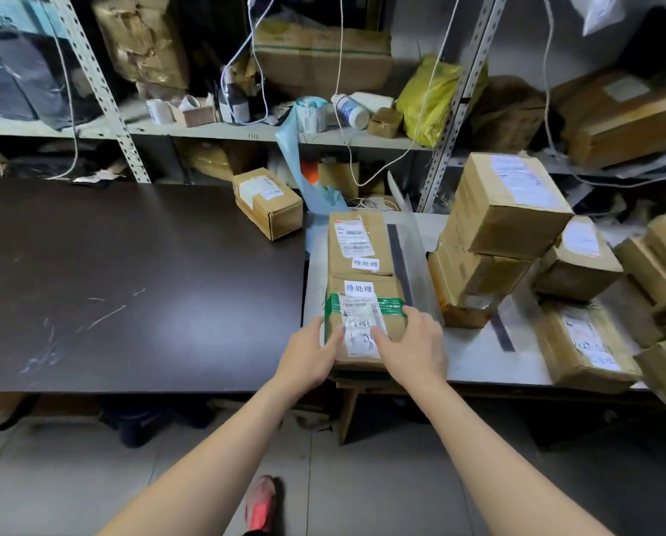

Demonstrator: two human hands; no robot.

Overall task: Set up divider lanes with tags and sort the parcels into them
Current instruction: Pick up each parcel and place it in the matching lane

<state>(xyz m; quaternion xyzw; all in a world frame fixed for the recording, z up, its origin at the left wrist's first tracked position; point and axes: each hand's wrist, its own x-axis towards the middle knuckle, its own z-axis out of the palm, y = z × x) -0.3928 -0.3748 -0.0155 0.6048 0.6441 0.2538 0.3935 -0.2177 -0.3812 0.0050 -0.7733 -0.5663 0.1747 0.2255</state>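
Hands meet on a green-taped parcel [362, 323] at the near edge of the light table [478, 353]. I see my left hand [312, 353] and right hand [412, 342] resting on its top, fingers fairly straight, slightly spread. It lies just before a second tagged parcel [358, 241], left of a dark divider strip [399, 257].

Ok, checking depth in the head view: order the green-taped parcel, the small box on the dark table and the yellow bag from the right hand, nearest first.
1. Green-taped cardboard parcel, under the right hand, which rests on it.
2. Small brown cardboard box, back left on the dark table.
3. Yellow plastic bag, up on the metal shelf, farthest.
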